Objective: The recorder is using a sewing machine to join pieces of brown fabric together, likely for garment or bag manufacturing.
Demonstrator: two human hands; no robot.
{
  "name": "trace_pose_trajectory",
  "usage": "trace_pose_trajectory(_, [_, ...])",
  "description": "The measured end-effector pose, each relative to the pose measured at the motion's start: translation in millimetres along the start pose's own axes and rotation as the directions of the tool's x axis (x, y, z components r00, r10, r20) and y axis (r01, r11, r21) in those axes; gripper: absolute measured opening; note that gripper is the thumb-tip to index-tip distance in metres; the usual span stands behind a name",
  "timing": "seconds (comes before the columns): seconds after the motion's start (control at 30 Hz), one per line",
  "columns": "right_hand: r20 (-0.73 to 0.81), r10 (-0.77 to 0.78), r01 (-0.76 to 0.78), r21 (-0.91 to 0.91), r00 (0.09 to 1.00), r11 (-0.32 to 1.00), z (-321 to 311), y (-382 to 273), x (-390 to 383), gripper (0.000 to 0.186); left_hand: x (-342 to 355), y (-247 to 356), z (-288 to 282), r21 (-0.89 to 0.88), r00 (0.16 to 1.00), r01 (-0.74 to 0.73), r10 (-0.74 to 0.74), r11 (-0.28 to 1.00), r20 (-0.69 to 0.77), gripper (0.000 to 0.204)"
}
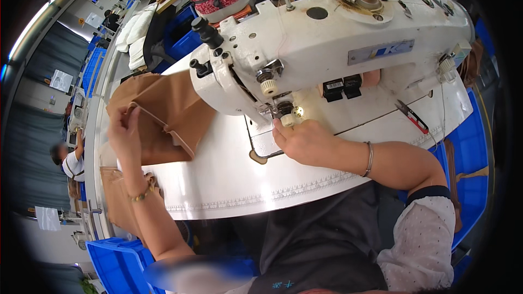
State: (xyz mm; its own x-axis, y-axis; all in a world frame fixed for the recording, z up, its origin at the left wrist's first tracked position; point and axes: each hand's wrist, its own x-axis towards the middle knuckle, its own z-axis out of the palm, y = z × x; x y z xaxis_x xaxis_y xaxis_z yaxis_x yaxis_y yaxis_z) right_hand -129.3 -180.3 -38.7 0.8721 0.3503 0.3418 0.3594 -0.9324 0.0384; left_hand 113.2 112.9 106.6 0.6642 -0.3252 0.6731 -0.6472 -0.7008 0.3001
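My left hand (pixel 125 136) pinches the edge of a brown fabric piece (pixel 188 100) that lies folded on the left of the white table, with a raised seam running across it. A white sewing machine (pixel 327 32) stands in front of me. My right hand (pixel 308 142) is at its needle and presser foot (pixel 274 110), thumb and index finger pressed together close below them. Whatever those fingertips hold, perhaps a thread end, is too small to make out. The fabric lies apart from the needle, to its left.
Red-handled thread snips (pixel 415 118) lie on the table to the right. A ruler strip (pixel 283 188) runs along the near edge. Blue bins (pixel 117 264) stand at the lower left and on the right. Other brown pieces (pixel 117 196) hang at the left edge. People sit farther off.
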Motion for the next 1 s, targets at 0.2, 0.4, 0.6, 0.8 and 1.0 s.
trace_pose_trajectory(0.2, [-0.27, -0.001, 0.013, 0.043, 0.963, 0.999, 7.9, -0.7, 2.0, 0.011, -77.4, 84.3, -45.6, 0.063, 0.932, -0.217, 0.187, 0.974, 0.312, 0.028])
trace_pose_trajectory(0.4, [-0.104, 0.039, -0.038, 0.008, 0.994, 0.999, 9.2, -0.7, -2.3, 0.032, -118.9, 83.6, -7.4, -0.251, 0.686, 0.018, 0.17, 0.968, 0.707, 0.04])
trace_pose_trajectory(0.6, [-0.156, 0.072, -0.069, 0.023, 0.985, 0.997, 11.1, -0.6, -2.8, 0.028, -143.6, 56.3, 34.2, -0.205, 0.772, 0.118, 0.04, 0.972, 0.634, 0.029])
trace_pose_trajectory(0.8, [-0.192, 0.069, -0.068, 0.009, 0.979, 0.998, 10.5, 0.3, -5.7, 0.028, -153.9, 66.6, 25.3, -0.346, 0.823, 0.107, 0.112, 0.932, 0.556, 0.018])
trace_pose_trajectory(1.0, [-0.189, 0.038, -0.046, -0.041, 0.981, 0.998, 3.6, -4.2, -4.2, 0.029, -162.1, 51.1, 28.6, -0.398, 0.837, 0.116, 0.126, 0.91, 0.533, 0.012])
